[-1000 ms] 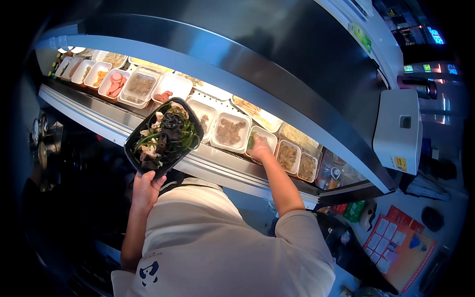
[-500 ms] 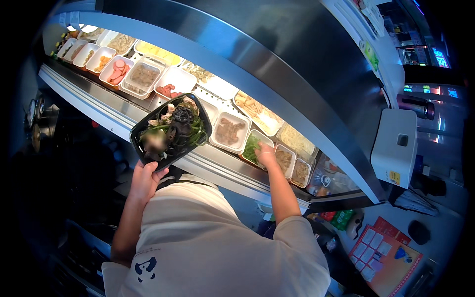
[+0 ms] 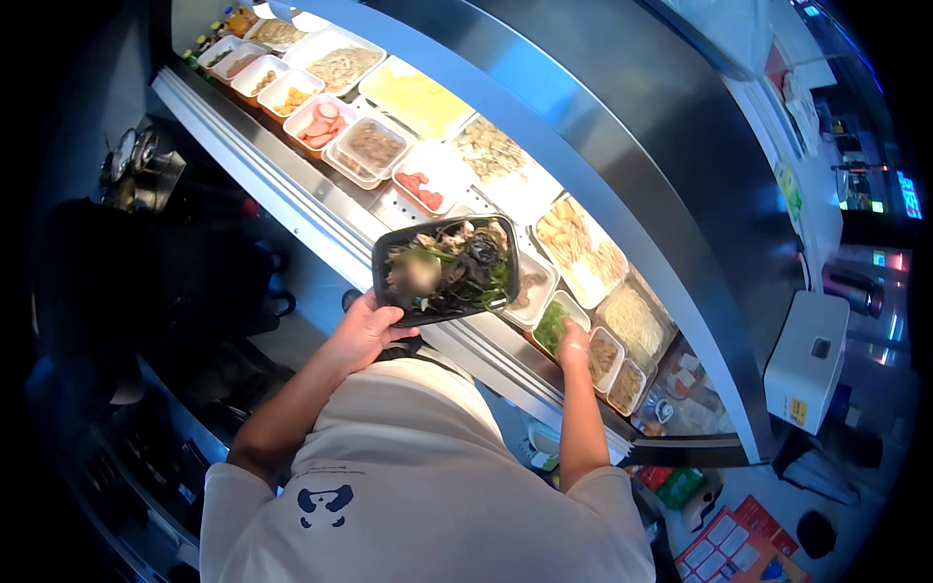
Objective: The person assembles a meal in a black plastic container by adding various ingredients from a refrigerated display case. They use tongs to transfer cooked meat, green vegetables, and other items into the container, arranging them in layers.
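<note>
The black tray (image 3: 445, 270), heaped with dark greens and mushrooms, is gripped at one end only by the left hand (image 3: 364, 330) and juts over the display case's steel rim (image 3: 292, 199); a tilt could spill it. The right hand (image 3: 573, 342) reaches into a small tub of greens (image 3: 550, 325), fingers seemingly pinched. Neighbouring tubs hold sliced sausage (image 3: 321, 123), noodles (image 3: 342, 66) and fries (image 3: 569, 236).

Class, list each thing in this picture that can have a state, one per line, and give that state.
Black tray: filled with mixed greens and dark food, held up over the counter.
Left hand: gripping the black tray's near edge.
Right hand: reaching into the tub of greens.
Tub of greens: uncovered, partly full.
Tub of sliced sausage: uncovered, filled.
Display counter: lit, open.
</note>
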A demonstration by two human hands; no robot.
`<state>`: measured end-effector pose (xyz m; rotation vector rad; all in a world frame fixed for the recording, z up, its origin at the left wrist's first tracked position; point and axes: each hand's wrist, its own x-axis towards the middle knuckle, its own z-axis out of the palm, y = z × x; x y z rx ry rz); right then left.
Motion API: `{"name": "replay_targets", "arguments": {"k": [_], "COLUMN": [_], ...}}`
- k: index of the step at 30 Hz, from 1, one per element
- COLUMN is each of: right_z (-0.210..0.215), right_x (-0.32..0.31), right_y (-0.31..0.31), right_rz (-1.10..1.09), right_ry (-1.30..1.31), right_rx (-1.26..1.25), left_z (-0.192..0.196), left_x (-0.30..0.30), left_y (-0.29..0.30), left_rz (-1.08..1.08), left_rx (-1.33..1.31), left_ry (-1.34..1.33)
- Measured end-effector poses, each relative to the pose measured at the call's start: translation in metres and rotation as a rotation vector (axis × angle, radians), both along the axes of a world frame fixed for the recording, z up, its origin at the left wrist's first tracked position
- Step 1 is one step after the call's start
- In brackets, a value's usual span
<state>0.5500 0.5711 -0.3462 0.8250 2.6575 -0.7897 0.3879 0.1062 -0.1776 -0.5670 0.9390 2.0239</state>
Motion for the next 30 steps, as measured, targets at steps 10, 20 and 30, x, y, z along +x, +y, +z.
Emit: {"name": "replay_targets", "arguments": {"k": [10,20,30], "right_z": [0.012,0.007,0.196], "right_x": [0.006,0.027,-0.085], "right_y": [-0.006,0.008,-0.119], "right_rz": [0.231,0.056,0.312], "right_ry": [-0.029,-0.137,0.508], "right_rx": [0.342,0.352,0.027], "left_z": [0.000,0.000,-0.009], "left_x": [0.002,0.007,0.007], "left_y": [-0.001,-0.004,-0.004], "left_rz": [-0.006,-0.019,-0.069], "left_rx": [0.015,0.067,0.102], "left_ry": [0.016,0.011,0.053]}}
